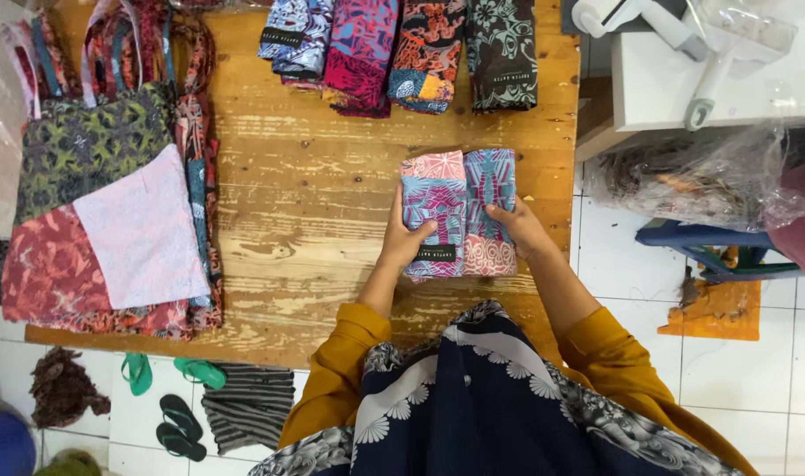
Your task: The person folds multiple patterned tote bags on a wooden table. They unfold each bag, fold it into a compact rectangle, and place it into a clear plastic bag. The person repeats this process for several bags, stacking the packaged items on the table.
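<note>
1. Two hands meet on a folded patterned cloth bundle [460,214] lying on the wooden table [314,176], close to the table's near edge and right in front of the person.
2. The left hand [405,238] wraps the bundle's left side, thumb on top and fingers curled under the edge, so it grips the cloth and holds the folds from slipping open.
3. The right hand [521,227] lies against the bundle's right edge with the fingers bent onto the fabric, pressing rather than clenching (whether they tuck underneath, I cannot tell).
4. Between the two hands the bundle is squared and flat, its dark label strip [435,254] facing up on the side nearest the person.
5. At the table's far edge, well apart from the bundle, a row of folded cloths [402,48] hangs side by side, labels showing, as if laid out for view.
6. On the table's left end a stack of patchwork bags [103,203] lies flat, with the handles pointing towards the far edge.
7. Below the table's near left corner, green and dark sandals [169,401] sit on the tiled floor.
</note>
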